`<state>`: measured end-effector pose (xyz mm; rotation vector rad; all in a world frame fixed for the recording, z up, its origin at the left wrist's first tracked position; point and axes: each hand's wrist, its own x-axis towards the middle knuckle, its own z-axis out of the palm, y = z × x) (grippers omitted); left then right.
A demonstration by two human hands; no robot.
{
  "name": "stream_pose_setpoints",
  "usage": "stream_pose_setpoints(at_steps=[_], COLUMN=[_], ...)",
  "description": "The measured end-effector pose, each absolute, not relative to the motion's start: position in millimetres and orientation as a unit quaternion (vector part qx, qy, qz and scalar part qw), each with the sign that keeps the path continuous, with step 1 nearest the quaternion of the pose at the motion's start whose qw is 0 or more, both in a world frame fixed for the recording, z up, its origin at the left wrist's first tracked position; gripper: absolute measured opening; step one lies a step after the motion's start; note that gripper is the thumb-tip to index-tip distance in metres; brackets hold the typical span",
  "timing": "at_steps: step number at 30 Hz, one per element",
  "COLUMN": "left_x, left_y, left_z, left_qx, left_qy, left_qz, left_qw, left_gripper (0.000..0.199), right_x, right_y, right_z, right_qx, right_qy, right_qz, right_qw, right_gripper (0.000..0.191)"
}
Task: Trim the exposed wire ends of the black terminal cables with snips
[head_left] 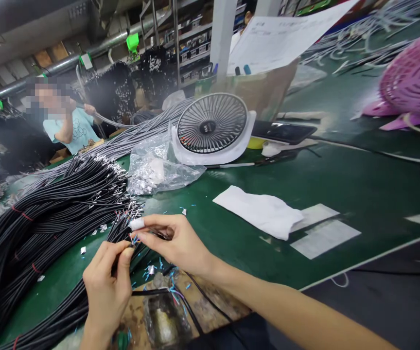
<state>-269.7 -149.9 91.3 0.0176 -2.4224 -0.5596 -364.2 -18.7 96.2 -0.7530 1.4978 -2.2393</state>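
My left hand (pixel 108 277) is closed, thumb and forefinger pinching the end of a black cable. From that end fan out thin coloured wires (pixel 134 239) in blue, red and yellow. My right hand (pixel 181 243) meets it from the right, with thumb and forefinger closed on the wires. A white wrap (pixel 136 224) covers its forefinger tip. Just behind both hands lies a big bundle of black cables (pixel 49 214) with silvery, stripped ends. Below them, a stained wooden board (pixel 210 296) carries a metal block (pixel 166 321) and another cable with bared wires.
Beyond the hands stand a transparent plastic bag (pixel 155 170) and a round fan (pixel 212 126). A phone (pixel 286 132), a white cloth sleeve (pixel 259 211) and a pink basket-like object (pixel 414 78) are to the right. Wire scraps litter the green table (pixel 370 184). A co-worker (pixel 73 129) handles grey cables.
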Motion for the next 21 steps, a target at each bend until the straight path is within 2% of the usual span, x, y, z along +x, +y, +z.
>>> stream_pose_setpoints(at_steps=[6, 12, 21], left_x=[-268, -265, -264], left_y=[-147, -152, -152], left_z=[94, 95, 94], left_qx=[0.049, 0.067, 0.059], left_qy=[-0.920, -0.909, -0.912], left_qz=[-0.179, -0.172, -0.173], left_qw=[0.346, 0.375, 0.368], left_gripper=[0.016, 0.017, 0.018], right_x=[-364, -366, -367], right_y=[-16, -12, -11], right_z=[93, 100, 90], right_qx=[-0.301, -0.342, -0.456], right_qy=[0.568, 0.704, 0.645], right_qz=[-0.761, -0.621, -0.613], right_qw=[0.091, 0.041, -0.015], right_gripper=[0.020, 0.030, 0.018])
